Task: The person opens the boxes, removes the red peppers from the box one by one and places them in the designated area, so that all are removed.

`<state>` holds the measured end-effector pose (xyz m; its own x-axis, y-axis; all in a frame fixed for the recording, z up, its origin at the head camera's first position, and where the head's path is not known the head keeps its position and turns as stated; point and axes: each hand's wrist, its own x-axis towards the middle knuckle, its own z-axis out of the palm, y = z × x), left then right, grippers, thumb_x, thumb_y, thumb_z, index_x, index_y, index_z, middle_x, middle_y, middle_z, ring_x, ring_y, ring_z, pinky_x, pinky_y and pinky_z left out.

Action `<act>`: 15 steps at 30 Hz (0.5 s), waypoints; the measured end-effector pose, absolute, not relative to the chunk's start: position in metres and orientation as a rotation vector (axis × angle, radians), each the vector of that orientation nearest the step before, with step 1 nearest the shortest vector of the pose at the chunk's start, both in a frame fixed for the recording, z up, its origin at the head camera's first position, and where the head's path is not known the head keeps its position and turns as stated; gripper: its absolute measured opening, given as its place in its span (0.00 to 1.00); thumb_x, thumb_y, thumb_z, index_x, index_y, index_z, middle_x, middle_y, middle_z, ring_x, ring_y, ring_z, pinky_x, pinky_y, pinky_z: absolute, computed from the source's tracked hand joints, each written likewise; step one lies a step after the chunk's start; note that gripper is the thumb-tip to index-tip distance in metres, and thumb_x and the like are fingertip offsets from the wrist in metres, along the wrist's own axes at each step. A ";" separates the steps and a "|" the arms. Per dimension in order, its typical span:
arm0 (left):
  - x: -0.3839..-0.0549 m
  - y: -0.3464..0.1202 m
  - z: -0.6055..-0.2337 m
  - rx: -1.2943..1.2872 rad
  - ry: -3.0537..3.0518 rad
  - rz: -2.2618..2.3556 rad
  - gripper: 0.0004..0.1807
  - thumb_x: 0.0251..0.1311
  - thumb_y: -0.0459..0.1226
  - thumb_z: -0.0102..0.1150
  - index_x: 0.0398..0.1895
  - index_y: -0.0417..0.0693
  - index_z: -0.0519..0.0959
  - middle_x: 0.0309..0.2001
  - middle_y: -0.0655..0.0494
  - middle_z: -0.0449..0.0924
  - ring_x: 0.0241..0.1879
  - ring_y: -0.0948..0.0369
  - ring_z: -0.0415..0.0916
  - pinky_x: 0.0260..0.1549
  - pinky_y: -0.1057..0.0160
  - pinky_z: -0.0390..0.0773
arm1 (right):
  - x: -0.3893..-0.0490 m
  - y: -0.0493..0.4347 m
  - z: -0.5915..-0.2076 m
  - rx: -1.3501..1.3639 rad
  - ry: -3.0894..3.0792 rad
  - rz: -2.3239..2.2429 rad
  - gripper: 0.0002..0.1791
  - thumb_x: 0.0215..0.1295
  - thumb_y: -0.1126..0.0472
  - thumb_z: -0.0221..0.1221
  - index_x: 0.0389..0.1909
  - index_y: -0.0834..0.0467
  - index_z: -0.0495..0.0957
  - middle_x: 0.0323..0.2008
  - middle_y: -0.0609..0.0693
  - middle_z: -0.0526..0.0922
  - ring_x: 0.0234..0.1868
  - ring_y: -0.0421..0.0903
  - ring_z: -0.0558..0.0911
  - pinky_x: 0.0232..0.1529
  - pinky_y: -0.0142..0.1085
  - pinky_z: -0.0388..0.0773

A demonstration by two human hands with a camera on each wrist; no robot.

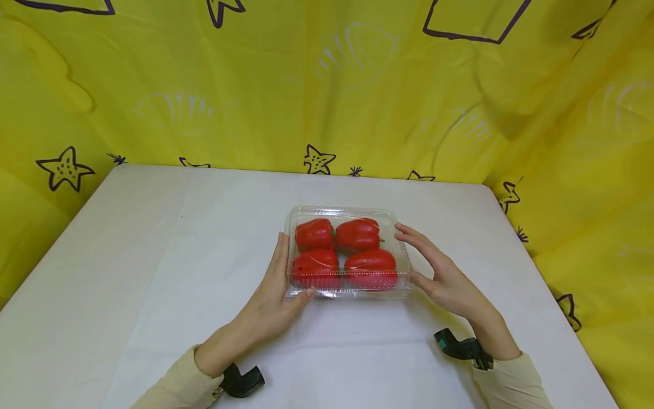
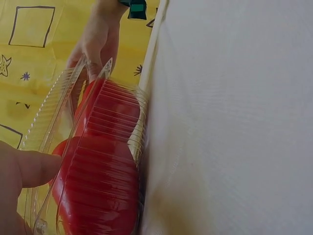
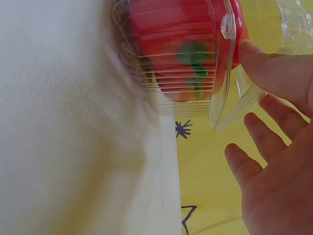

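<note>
A clear plastic clamshell container (image 1: 327, 293) stands on the white table with several red bell peppers (image 1: 357, 234) inside. Between its lid (image 2: 41, 110) and base a gap shows in both wrist views. My left hand (image 1: 273, 298) holds the left side, fingers along the wall and thumb at the front corner. In the left wrist view that thumb (image 2: 39, 168) lies at the lid's edge by a pepper (image 2: 100, 186). My right hand (image 1: 452, 278) holds the right side, fingers at the far corner and thumb at the near one. Its thumb (image 3: 276, 71) reaches the rim; lower fingers are spread.
The white table (image 1: 204, 227) stretches around the container on all sides. A yellow curtain (image 1: 255, 85) with drawn stars and fish hangs behind the table and along its right. Black wrist devices (image 1: 242, 382) are strapped at both sleeves (image 1: 176, 383).
</note>
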<state>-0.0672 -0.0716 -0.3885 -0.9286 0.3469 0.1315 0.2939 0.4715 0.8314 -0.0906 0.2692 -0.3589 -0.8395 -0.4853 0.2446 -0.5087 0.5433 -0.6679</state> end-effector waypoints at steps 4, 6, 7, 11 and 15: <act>-0.066 -0.073 -0.387 0.587 2.625 1.501 0.56 0.64 0.38 0.60 0.80 0.50 0.28 0.81 0.57 0.25 0.81 0.53 0.30 0.76 0.43 0.46 | -0.091 0.269 -0.359 0.877 -2.740 1.199 0.42 0.59 0.76 0.64 0.74 0.55 0.61 0.77 0.49 0.56 0.78 0.34 0.52 0.72 0.17 0.48; -0.065 -0.073 -0.386 0.586 2.620 1.505 0.54 0.65 0.37 0.58 0.80 0.51 0.28 0.81 0.57 0.24 0.81 0.53 0.30 0.76 0.43 0.45 | -0.091 0.269 -0.359 0.875 -2.742 1.198 0.42 0.59 0.76 0.64 0.74 0.56 0.61 0.77 0.49 0.56 0.78 0.34 0.52 0.71 0.17 0.48; -0.065 -0.073 -0.386 0.584 2.621 1.500 0.53 0.66 0.37 0.57 0.80 0.51 0.28 0.81 0.57 0.24 0.81 0.54 0.30 0.76 0.43 0.45 | -0.091 0.269 -0.359 0.874 -2.743 1.196 0.42 0.59 0.75 0.64 0.74 0.55 0.61 0.77 0.49 0.56 0.78 0.34 0.52 0.71 0.17 0.48; -0.063 -0.074 -0.385 0.569 2.612 1.488 0.49 0.69 0.36 0.53 0.80 0.50 0.29 0.81 0.58 0.24 0.81 0.55 0.30 0.77 0.44 0.45 | -0.090 0.268 -0.359 0.877 -2.744 1.197 0.42 0.59 0.75 0.64 0.74 0.53 0.60 0.77 0.50 0.56 0.78 0.34 0.52 0.71 0.17 0.49; -0.063 -0.074 -0.383 0.568 2.600 1.483 0.45 0.71 0.34 0.47 0.80 0.48 0.30 0.81 0.58 0.24 0.80 0.57 0.29 0.77 0.45 0.43 | -0.090 0.267 -0.359 0.899 -2.731 1.233 0.41 0.59 0.76 0.63 0.74 0.56 0.60 0.77 0.54 0.56 0.78 0.34 0.52 0.71 0.18 0.50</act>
<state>-0.0628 -0.0743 -0.3833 -0.9261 0.3637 0.1005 0.2717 0.4580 0.8464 -0.0903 0.2672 -0.3589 -0.8349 -0.4963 0.2380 -0.5067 0.5241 -0.6845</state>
